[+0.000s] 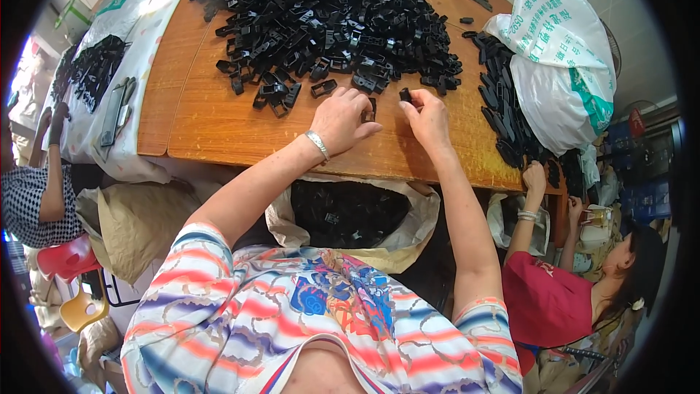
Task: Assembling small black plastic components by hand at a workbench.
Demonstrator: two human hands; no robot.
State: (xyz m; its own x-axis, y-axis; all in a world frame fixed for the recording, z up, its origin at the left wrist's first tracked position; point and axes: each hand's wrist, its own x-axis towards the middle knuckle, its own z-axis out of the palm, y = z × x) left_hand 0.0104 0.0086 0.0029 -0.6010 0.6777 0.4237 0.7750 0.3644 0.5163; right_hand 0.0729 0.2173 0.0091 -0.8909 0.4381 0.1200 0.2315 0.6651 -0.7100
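Observation:
My left hand point(341, 122), with a bracelet at its wrist, is closed over the wooden table's near part. Its fingers pinch a black plastic buckle piece point(372, 108), partly hidden by the fingertips. Just to the right, my right hand point(428, 121) pinches a small black plastic piece point(405, 95) between thumb and fingers. The two pieces are apart. Beyond both hands spreads a large heap of black plastic buckle parts point(328, 18), with a few loose ones point(323, 87) at its near edge.
An open sack point(281, 222) of black parts sits below the table edge point(350, 164). Long black pieces point(499, 102) lie at the right beside a white plastic bag point(558, 95). A co-worker in red point(547, 299) reaches in there; another person's arm point(55, 182) shows at far left.

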